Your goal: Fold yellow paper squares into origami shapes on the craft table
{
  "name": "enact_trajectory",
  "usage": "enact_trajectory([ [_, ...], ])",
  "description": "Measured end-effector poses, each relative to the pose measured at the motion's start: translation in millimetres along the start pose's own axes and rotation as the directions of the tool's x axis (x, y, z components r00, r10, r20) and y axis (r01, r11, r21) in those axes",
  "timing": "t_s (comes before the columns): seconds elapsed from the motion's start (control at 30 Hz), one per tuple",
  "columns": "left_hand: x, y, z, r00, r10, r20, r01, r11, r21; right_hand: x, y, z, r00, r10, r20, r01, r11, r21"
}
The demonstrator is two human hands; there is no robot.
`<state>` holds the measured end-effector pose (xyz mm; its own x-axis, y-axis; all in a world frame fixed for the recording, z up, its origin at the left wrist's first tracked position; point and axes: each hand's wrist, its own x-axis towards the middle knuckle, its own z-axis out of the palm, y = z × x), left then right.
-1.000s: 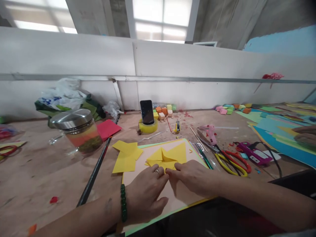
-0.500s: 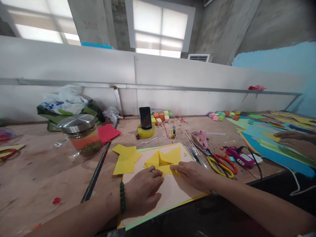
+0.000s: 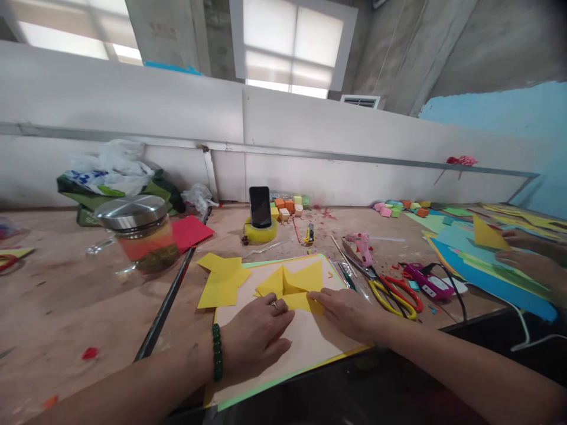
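A folded sheet of yellow paper (image 3: 305,278) lies on a stack of pale pink sheets (image 3: 266,363) at the table's near edge, its flaps standing up in the middle. My left hand (image 3: 261,327), with a ring and a green bead bracelet, holds the near left edge down under bent fingers, its thumb apart. From the right, my right hand (image 3: 345,310) has its fingers together on the near right corner, gripping the fold; its thumb is hidden. More folded yellow paper (image 3: 224,280) rests to the left, partly over the stack.
Scissors (image 3: 390,295), a pink glue gun (image 3: 361,245) and a purple power strip (image 3: 429,283) lie right. A phone (image 3: 260,206) leans on a tape roll (image 3: 259,231) behind. A glass teapot (image 3: 139,236) stands left. Another person's hand (image 3: 522,260) holds yellow paper at far right.
My hands stay at the same edge of the yellow paper, with hardly any shift. The view has turned slightly. At far right, the other person's yellow paper now stands raised.
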<state>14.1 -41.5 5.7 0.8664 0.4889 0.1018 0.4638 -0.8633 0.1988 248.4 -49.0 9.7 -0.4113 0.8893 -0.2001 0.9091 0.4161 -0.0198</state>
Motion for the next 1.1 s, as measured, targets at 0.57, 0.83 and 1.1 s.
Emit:
enact_trajectory([
  [0.57,4,-12,18.3,0.958,-0.245,-0.146,0.23,0.967,-0.111,39,-3,-15,0.892,-0.452,-0.011,0.417,0.833,-0.364],
  [0.83,8,-18,13.1,0.966,-0.204,-0.158,0.212,0.977,0.036,45,-10,-19,0.908,-0.417,-0.037,0.375,0.849,-0.373],
  [1.1,5,-29,17.6,0.93,-0.258,-0.261,0.227,0.963,-0.144,61,10,-17,0.945,-0.24,-0.223,0.276,0.95,0.146],
])
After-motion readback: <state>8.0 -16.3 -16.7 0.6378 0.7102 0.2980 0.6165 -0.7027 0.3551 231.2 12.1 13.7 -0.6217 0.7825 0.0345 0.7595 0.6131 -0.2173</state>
